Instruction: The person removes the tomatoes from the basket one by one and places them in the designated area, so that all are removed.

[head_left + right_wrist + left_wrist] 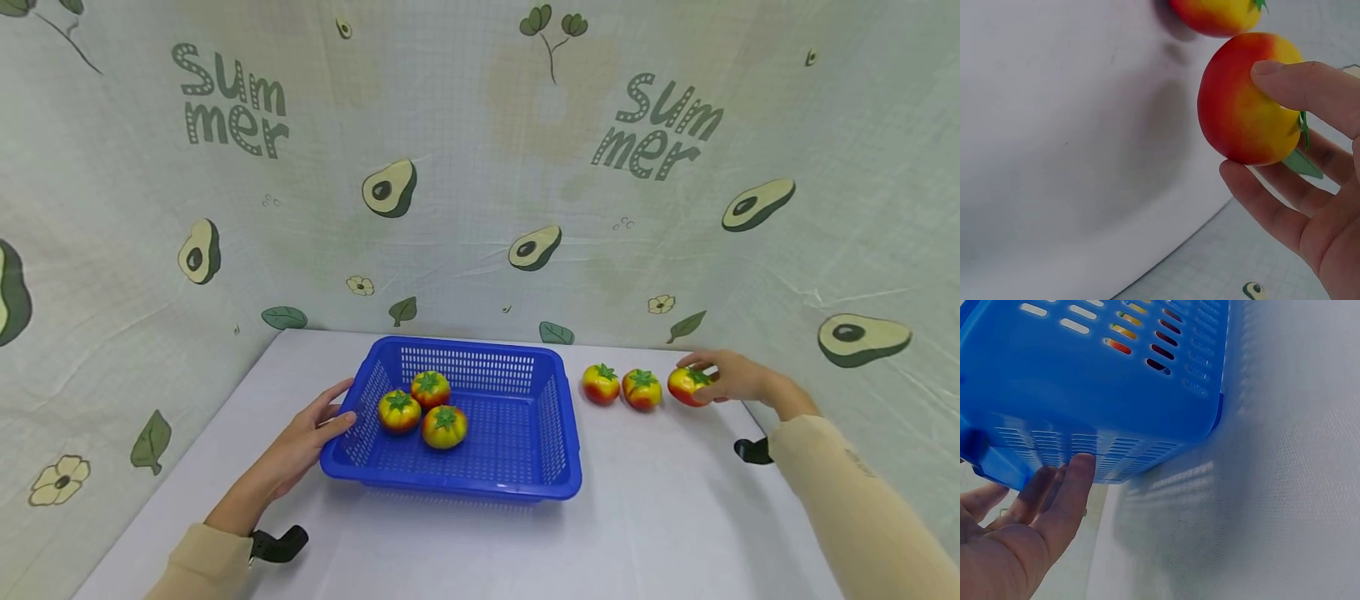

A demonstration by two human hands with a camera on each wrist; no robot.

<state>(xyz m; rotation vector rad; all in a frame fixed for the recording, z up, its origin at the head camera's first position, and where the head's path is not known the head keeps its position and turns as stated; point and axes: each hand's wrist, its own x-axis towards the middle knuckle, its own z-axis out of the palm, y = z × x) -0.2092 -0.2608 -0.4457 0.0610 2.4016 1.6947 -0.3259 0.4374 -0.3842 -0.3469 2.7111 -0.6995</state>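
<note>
My right hand holds a red-and-yellow tomato with a green leafy top, thumb on one side and fingertips on the other. Two similar tomatoes, one on the left and one in the middle, sit on the table just left of it. At the left side of a blue slotted plastic basket, my left hand rests with fairly straight fingers, thumb tip at the rim. Inside the basket, toward its left, three tomatoes lie grouped: a rear one, a left one and a front one.
The basket stands on a white-covered table. Behind and at both sides hangs a pale cloth printed with avocados, leaves and lettering. Dark bands show at both wrists, the left band and the right band.
</note>
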